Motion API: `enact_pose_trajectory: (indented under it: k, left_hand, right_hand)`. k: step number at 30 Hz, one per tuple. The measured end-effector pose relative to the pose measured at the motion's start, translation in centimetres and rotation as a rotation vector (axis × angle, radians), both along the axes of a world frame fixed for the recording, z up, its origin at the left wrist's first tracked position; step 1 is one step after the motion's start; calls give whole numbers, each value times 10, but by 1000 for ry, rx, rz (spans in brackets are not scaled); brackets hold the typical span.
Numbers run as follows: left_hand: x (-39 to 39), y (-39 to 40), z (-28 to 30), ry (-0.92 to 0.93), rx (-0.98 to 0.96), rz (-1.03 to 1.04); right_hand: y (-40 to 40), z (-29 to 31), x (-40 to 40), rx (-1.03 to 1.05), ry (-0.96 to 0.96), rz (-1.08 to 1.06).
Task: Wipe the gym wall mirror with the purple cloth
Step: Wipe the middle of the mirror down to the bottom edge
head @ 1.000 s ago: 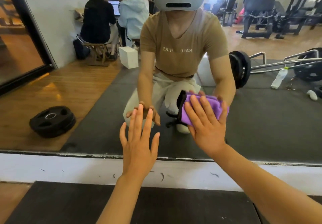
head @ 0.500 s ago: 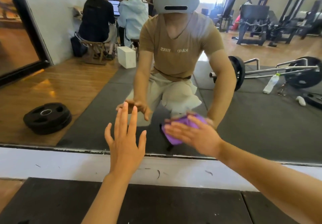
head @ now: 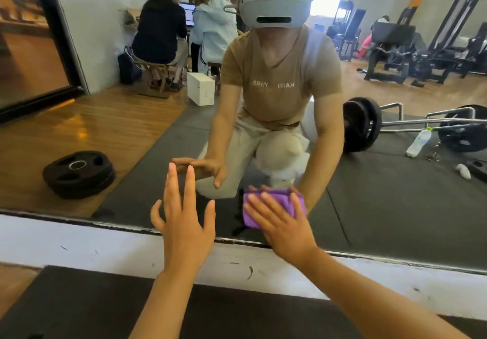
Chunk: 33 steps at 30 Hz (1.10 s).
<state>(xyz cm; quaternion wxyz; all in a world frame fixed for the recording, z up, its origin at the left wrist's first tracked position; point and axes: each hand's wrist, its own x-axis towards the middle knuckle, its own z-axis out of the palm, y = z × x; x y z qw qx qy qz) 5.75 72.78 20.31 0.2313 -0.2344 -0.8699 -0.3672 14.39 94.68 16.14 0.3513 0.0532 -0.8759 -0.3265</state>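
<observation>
Right hand [head: 286,229], fingers straight, presses purple cloth [head: 266,208] against mirror [head: 395,207] near its bottom edge; left hand [head: 184,222] hovers, fingers spread.

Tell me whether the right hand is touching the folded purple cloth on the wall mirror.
Touching. The head view shows the right hand lying flat with straight fingers on the folded purple cloth, pressing it against the wall mirror near its bottom edge.

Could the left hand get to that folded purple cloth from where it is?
Probably yes: the left hand is open beside the folded purple cloth, nothing between them, though the right hand covers much of it.
</observation>
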Motion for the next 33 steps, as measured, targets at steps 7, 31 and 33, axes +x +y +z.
enact_pose_trajectory:
  k: [7, 31, 33]
  left_hand:
    - [-9, -17, -8, 20, -86, -23]
    - [-24, -26, -13, 248, -246, 33]
    - [-28, -28, -12, 283, -295, 43]
  right_hand:
    - [4, -35, 10, 342, -434, -99]
    - [-21, -18, -20, 50, -141, 48]
    - [-20, -41, -15, 118, -313, 34]
